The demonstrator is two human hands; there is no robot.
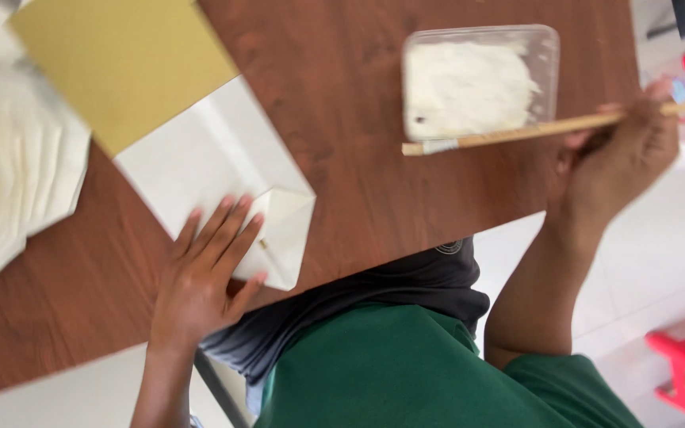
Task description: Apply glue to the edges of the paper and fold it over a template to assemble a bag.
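My left-hand fingers (223, 230) lie spread and flat on the folded end of the white paper bag (216, 170), pinning it to the brown surface (342, 103); they grip nothing, only press. My right-hand fingers (596, 143) are curled tight round the handle of a long wooden brush (517, 131), whose pale tip hangs just at the near rim of the clear plastic tub (549, 47) of white paste. My left hand (200, 285) rests close to the near edge of the surface, and my right hand (620, 154) hovers past the right-hand corner, over the floor. To do this well, I judge that I should keep my left palm steady so the folded flap does not spring up, and carry the loaded tip low and level so the paste does not drip on the wood between tub and bag. The bag's folded corner sits almost at the surface's edge, so there is little room to slide it toward me. A yellow-green sheet (120, 63) overlaps the bag's far end, and a stack of white paper (17, 166) lies to the left, well apart from the tub. The bare wood between bag and tub gives the brush an open path.
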